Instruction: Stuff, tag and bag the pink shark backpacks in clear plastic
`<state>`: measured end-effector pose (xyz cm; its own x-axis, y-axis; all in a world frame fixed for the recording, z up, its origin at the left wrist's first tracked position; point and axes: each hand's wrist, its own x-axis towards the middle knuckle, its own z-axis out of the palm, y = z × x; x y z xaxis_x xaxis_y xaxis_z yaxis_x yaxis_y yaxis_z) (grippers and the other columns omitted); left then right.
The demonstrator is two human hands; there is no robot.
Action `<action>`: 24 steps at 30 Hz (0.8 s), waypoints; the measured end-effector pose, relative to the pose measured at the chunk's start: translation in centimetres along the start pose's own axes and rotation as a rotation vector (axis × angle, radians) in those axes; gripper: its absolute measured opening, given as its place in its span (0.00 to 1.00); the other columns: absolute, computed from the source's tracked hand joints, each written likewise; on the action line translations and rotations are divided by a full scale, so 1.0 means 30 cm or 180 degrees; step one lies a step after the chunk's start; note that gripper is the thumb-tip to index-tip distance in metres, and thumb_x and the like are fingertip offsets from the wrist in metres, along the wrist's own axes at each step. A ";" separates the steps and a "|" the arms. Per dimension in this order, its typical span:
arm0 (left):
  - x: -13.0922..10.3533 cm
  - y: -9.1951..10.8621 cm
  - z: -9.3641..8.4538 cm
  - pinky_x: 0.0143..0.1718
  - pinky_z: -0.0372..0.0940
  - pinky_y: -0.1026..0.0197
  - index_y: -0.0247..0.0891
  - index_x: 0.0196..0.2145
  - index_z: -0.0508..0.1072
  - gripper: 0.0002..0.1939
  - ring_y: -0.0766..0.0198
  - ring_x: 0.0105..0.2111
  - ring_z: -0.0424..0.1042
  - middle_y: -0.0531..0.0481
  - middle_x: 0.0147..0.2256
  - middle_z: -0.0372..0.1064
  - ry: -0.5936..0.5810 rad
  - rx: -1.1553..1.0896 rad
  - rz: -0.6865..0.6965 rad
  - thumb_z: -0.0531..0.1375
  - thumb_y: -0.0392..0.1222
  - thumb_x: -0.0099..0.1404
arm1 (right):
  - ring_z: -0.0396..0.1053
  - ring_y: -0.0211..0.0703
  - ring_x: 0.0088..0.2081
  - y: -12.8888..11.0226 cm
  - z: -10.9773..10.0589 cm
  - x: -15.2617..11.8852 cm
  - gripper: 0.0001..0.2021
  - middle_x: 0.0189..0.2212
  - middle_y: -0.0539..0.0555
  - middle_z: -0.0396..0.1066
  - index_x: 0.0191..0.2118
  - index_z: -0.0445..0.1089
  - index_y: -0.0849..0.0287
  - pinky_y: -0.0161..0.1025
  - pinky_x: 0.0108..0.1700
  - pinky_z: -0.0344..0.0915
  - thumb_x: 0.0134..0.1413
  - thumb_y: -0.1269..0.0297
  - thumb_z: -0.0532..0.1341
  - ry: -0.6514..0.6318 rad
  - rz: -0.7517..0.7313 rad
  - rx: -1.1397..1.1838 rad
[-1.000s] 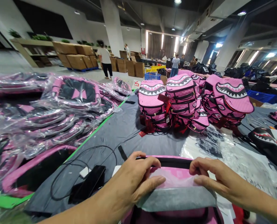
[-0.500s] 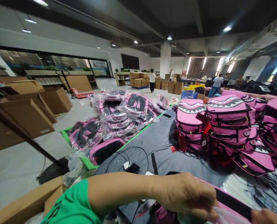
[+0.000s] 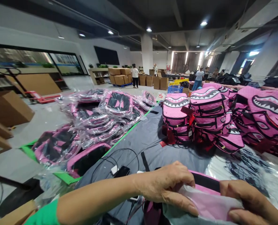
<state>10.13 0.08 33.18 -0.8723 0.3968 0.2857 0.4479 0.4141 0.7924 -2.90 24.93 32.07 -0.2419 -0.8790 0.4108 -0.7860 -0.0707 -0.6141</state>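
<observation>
Near the bottom centre my left hand [image 3: 168,184] pinches the edge of a thin whitish plastic sheet [image 3: 206,203] and a pink bag [image 3: 203,187] with a black band. My right hand [image 3: 249,203], at the lower right, grips the other side of the same sheet and band, fingers closed. The bag's lower part is hidden by the plastic and the frame's edge. Just left of my left hand a black phone [image 3: 122,171] and a white charger [image 3: 114,169] lie on the grey cloth table.
Pink shark-face backpacks [image 3: 209,109] stand at the right of the table. Plastic-wrapped pink bags [image 3: 101,115] are piled at the left. Black cords [image 3: 244,168] lie on clear plastic at the right. Cardboard boxes [image 3: 7,109] stand on the floor; people are far back.
The view has swung right. My right hand has come further into view, and both hands now hold the band and plastic, with more of the whitish sheet showing between them.
</observation>
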 end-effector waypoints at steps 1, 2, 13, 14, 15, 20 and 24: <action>-0.003 -0.001 0.007 0.41 0.62 0.59 0.42 0.25 0.60 0.26 0.65 0.30 0.61 0.57 0.23 0.57 0.0112 -0.0065 0.0064 0.60 0.66 0.64 | 0.62 0.36 0.20 -0.009 0.005 0.018 0.27 0.18 0.49 0.63 0.22 0.62 0.57 0.32 0.21 0.60 0.64 0.41 0.56 -0.0129 -0.0013 0.0169; -0.005 -0.004 0.015 0.40 0.64 0.60 0.42 0.24 0.58 0.26 0.64 0.31 0.62 0.55 0.24 0.59 0.0204 -0.0173 0.0161 0.59 0.64 0.65 | 0.60 0.35 0.20 -0.014 0.011 0.031 0.27 0.17 0.48 0.61 0.21 0.59 0.58 0.32 0.21 0.57 0.65 0.42 0.56 -0.0182 -0.0054 0.0337; -0.009 -0.045 0.028 0.28 0.60 0.63 0.40 0.27 0.64 0.23 0.68 0.25 0.60 0.56 0.21 0.60 0.0780 0.0316 0.0886 0.54 0.61 0.71 | 0.45 0.30 0.20 0.007 -0.033 0.032 0.34 0.17 0.40 0.50 0.24 0.55 0.56 0.31 0.19 0.41 0.41 0.28 0.66 -0.0737 0.0743 0.1599; -0.020 -0.040 0.026 0.28 0.60 0.64 0.40 0.27 0.64 0.22 0.69 0.24 0.60 0.56 0.21 0.61 0.0715 0.0578 0.1047 0.53 0.59 0.72 | 0.43 0.29 0.19 -0.007 -0.043 0.031 0.34 0.17 0.40 0.50 0.23 0.54 0.56 0.31 0.19 0.39 0.39 0.28 0.67 -0.0833 0.0757 0.1542; -0.034 -0.033 0.026 0.30 0.62 0.63 0.40 0.28 0.66 0.21 0.69 0.23 0.61 0.56 0.21 0.62 0.0583 0.0819 0.1207 0.52 0.56 0.73 | 0.42 0.29 0.19 -0.024 -0.051 0.029 0.34 0.16 0.39 0.49 0.23 0.54 0.55 0.32 0.19 0.39 0.39 0.29 0.67 -0.0875 0.0701 0.1418; -0.138 -0.037 0.086 0.41 0.72 0.57 0.44 0.34 0.74 0.14 0.66 0.21 0.66 0.56 0.19 0.66 0.0674 0.2051 0.1578 0.51 0.38 0.73 | 0.48 0.31 0.20 -0.113 -0.067 0.000 0.24 0.19 0.41 0.51 0.25 0.55 0.55 0.34 0.23 0.45 0.62 0.43 0.62 -0.0689 -0.0446 -0.0101; -0.205 -0.106 0.123 0.40 0.75 0.58 0.49 0.36 0.77 0.11 0.64 0.24 0.72 0.56 0.23 0.72 0.1534 0.2745 0.2090 0.58 0.32 0.65 | 0.55 0.36 0.21 -0.169 -0.060 -0.037 0.20 0.20 0.45 0.58 0.25 0.59 0.55 0.39 0.25 0.49 0.73 0.62 0.51 -0.0479 -0.0994 -0.1823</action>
<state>14.80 -0.67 26.90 -0.3275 0.4662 0.8218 0.6606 0.7349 -0.1537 0.33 27.13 35.94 0.0953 -0.9170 0.3874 -0.9942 -0.1074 -0.0098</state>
